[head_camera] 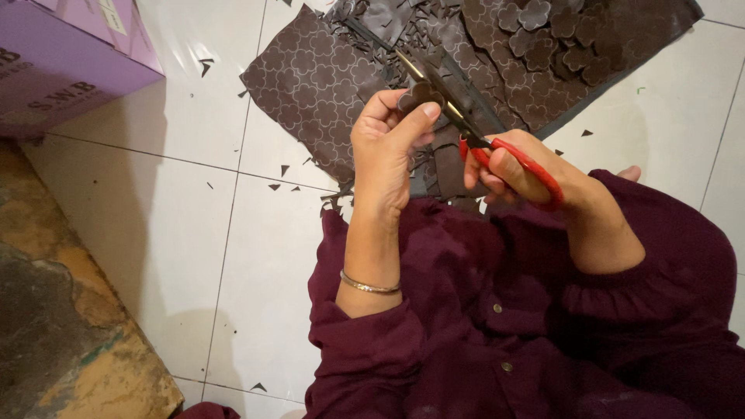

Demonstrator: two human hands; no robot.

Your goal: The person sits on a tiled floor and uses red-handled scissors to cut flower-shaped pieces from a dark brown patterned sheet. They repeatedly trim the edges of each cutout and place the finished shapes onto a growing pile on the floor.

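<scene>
The left hand [386, 147] is closed in a pinch, thumb and fingertips gripping a small flower-shaped fabric piece [419, 96] of dark brown cloth, held up over the white tiled floor [194, 202]. Just right of that piece, the right hand [512, 167] is wrapped through the red handles of a pair of scissors [466, 128], fingers curled tight around them; the blades run up and to the left from the handles and meet the edge of the fabric piece, though whether they are parted or closed on the cloth is hard to tell, since the dark blades blend with the cloth behind. Beyond the fabric piece, farther from the person, a sheet of brown patterned fabric [310, 81] printed with flower outlines lies flat on the floor, and to the right of that sheet sits a pile of cut-out flower shapes [555, 39]. Small dark fabric scraps [284, 169] are scattered on the tiles left of and below the fabric piece. Far left of it stands a purple cardboard box [66, 54]. A thin metal bangle [369, 286] circles the left wrist below the fabric piece, and maroon sleeves [660, 256] cover both arms.
</scene>
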